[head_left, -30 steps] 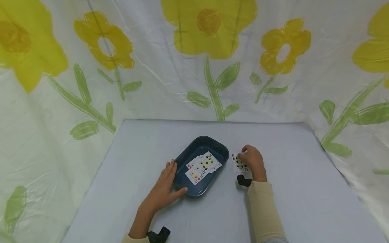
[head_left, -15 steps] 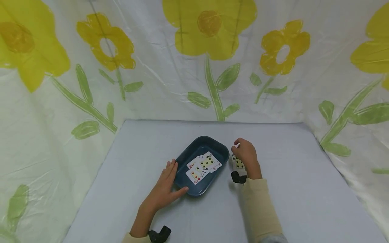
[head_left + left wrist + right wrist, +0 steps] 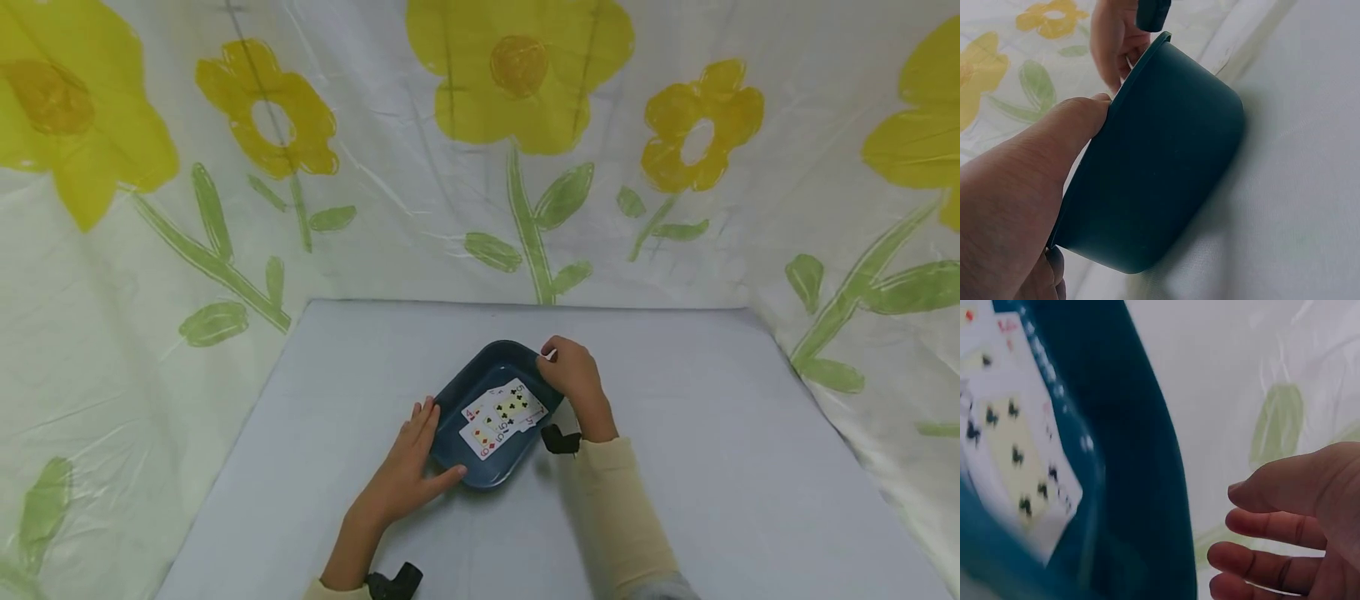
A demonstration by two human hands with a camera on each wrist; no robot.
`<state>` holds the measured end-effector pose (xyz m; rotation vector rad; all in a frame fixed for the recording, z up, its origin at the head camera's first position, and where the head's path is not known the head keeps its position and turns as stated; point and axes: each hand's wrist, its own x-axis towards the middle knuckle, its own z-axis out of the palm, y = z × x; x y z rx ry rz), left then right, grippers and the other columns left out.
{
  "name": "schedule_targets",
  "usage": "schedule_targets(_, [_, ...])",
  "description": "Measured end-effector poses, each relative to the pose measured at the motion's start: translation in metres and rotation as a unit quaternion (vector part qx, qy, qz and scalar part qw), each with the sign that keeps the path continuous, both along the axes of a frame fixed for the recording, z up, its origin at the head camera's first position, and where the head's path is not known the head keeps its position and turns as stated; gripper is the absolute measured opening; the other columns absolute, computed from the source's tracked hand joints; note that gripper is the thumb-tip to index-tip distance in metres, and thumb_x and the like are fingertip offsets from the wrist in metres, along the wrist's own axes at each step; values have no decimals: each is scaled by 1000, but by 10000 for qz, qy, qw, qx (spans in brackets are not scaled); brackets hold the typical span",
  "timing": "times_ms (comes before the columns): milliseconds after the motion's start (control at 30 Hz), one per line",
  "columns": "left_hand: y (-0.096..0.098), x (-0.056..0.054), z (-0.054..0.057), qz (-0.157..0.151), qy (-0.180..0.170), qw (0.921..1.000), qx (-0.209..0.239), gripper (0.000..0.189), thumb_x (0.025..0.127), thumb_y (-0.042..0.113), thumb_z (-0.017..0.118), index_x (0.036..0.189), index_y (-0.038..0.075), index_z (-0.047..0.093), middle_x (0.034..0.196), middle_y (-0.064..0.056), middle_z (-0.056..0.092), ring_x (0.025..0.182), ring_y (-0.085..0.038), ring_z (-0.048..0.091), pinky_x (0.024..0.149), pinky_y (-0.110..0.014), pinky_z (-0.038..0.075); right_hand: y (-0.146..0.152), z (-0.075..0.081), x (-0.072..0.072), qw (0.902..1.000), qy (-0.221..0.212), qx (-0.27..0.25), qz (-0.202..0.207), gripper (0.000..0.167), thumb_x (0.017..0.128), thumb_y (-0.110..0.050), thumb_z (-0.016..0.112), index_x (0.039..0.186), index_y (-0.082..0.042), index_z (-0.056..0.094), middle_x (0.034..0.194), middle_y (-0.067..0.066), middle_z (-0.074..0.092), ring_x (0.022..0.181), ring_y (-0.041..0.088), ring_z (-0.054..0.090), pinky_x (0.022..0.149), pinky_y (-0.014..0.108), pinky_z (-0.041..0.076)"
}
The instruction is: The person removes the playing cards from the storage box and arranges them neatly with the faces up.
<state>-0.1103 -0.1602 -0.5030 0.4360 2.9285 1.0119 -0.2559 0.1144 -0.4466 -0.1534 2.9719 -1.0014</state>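
A dark blue rectangular dish [image 3: 447,443] stands diagonally on the table, with several playing cards [image 3: 483,433] lying overlapped inside, a five of clubs and a six of diamonds among them. My left hand [image 3: 401,473] rests against the dish's left side, fingers straight and thumb spread towards its near corner. In the left wrist view, a digit touches the rim. My right hand [image 3: 576,379] is at the dish's right corner, fingertips overlapping the rim in the head view. The right wrist view shows its fingers [image 3: 1254,562] loosely bent beside the dish, with no card among them.
A white cloth covers the table [image 3: 360,358]. Behind it hangs a white curtain [image 3: 390,208] printed with yellow flowers. Each wrist carries a black camera, such as the right wrist camera [image 3: 560,440].
My right hand has moved left from over the six card to the dish's right corner. That card no longer shows in the head view. My left hand and the dish stay put.
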Motion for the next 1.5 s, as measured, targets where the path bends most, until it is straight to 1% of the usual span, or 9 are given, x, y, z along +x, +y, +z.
schedule_targets(200, [-1,1,1,-17,65,10000,71,104,88,61,66,160,3,16,167,-11,8,153,-29,2,120,-51,12,-25,0,-2,9996,-156,-21,232,21,94,-19,64,107,-3,69,102,13,68,90,30,62,81,47,51])
schedule_targets(433, [-2,2,1,-56,14,9999,124,103,89,58,67,160,3,16,167,-10,7,153,-26,-1,120,-51,11,-46,-19,-7,9981,-316,311,432,16,94,-19,67,102,-6,69,96,9,67,77,24,58,72,42,51])
schedule_targets(633, [-1,1,-1,-23,21,9999,136,103,89,59,67,160,3,17,167,-10,7,153,-26,0,120,-51,11,-58,-31,-11,9936,-625,818,457,16,89,-15,72,101,-6,68,98,9,67,79,24,58,72,42,51])
schedule_targets(767, [0,1,-2,-19,5,9999,137,104,89,60,67,160,3,17,167,-11,8,153,-28,2,120,-50,11,-62,-36,-9,9868,-870,1188,676,30,81,-18,82,106,-6,69,100,9,65,85,26,59,75,45,52])
schedule_targets(900, [0,1,-1,-14,-29,9999,161,104,88,60,67,160,3,17,167,-11,8,153,-29,2,120,-51,12,-61,-32,-3,9741,-1135,1606,1118,57,68,-21,94,118,-10,69,113,11,59,100,29,56,84,49,51])
schedule_targets(1067, [-1,2,1,57,-111,9999,115,105,88,62,66,160,5,17,168,-7,6,153,-25,0,120,-51,11,-58,-30,-1,9618,-1147,1938,1559,74,66,-13,94,133,-14,63,129,14,54,113,31,50,90,50,50])
schedule_targets(1167, [-2,1,0,49,-84,9999,115,105,88,63,65,160,4,16,168,-8,6,153,-25,0,120,-51,11,-56,-34,-2,9649,-1050,1835,1555,68,66,-8,93,128,-15,64,124,12,54,109,29,49,87,47,50])
schedule_targets(1300, [-2,1,-3,4,-9,9999,145,105,88,62,66,160,3,17,167,-9,7,153,-26,1,120,-52,11,-56,-38,-4,9708,-954,1621,1487,53,66,-6,93,111,-14,67,109,9,53,97,27,47,80,45,49])
schedule_targets(1500, [-1,1,-5,-28,56,9999,150,104,89,62,65,160,3,16,167,-9,7,153,-27,1,120,-53,10,-59,-43,-8,9760,-870,1481,1340,50,65,-18,96,102,-11,64,104,10,53,97,28,51,81,47,50])
